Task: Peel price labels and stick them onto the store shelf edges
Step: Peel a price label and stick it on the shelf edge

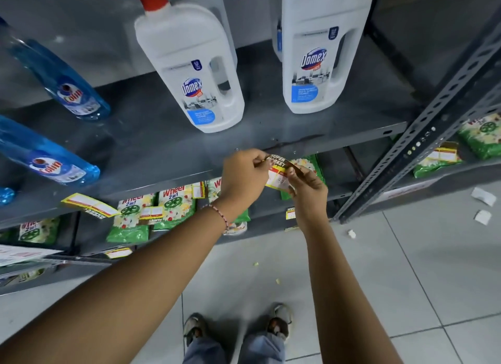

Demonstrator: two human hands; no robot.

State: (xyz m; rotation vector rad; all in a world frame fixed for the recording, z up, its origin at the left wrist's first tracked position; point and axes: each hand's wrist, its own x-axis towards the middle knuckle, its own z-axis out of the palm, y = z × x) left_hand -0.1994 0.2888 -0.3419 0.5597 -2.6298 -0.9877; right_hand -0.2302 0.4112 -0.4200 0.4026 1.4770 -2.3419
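Price label [278,174] is pinched between both hands, left hand [244,174] and right hand [309,190], just below the shelf edge [320,144].

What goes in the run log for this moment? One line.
step: peeling | left hand: holds label | right hand: holds label | shelf edge: not yet stuck

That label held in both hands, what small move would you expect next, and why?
Probably pulling the price label free of its backing. Both the left hand and the right hand pinch it just in front of the shelf edge, which looks bare there, while another label already sits on the edge farther left.
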